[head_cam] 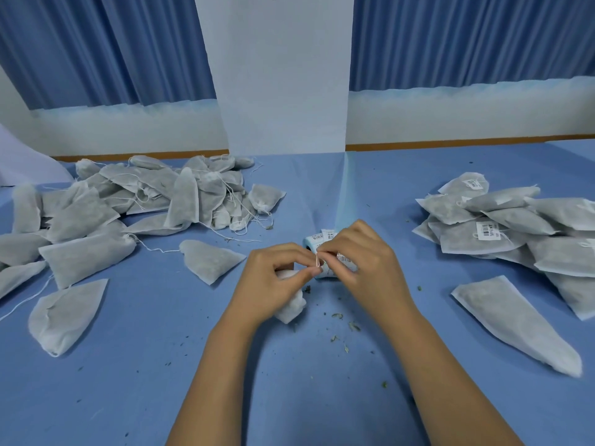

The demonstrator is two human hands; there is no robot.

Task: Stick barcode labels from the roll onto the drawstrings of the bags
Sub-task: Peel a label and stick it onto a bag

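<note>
Blue cloth covers the tabletop below blue curtains; left hand and right hand pinch a white drawstring.

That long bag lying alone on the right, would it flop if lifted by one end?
The long bag would probably sag: its thin fabric bulges softly over loose filling. Likely light, judging by the dry leafy crumbs nearby. Lying flat on the table, it should not roll.

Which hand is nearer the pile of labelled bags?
Right. The right hand lies left of the labelled pile, with a gap between; the left hand is farther left still.
</note>
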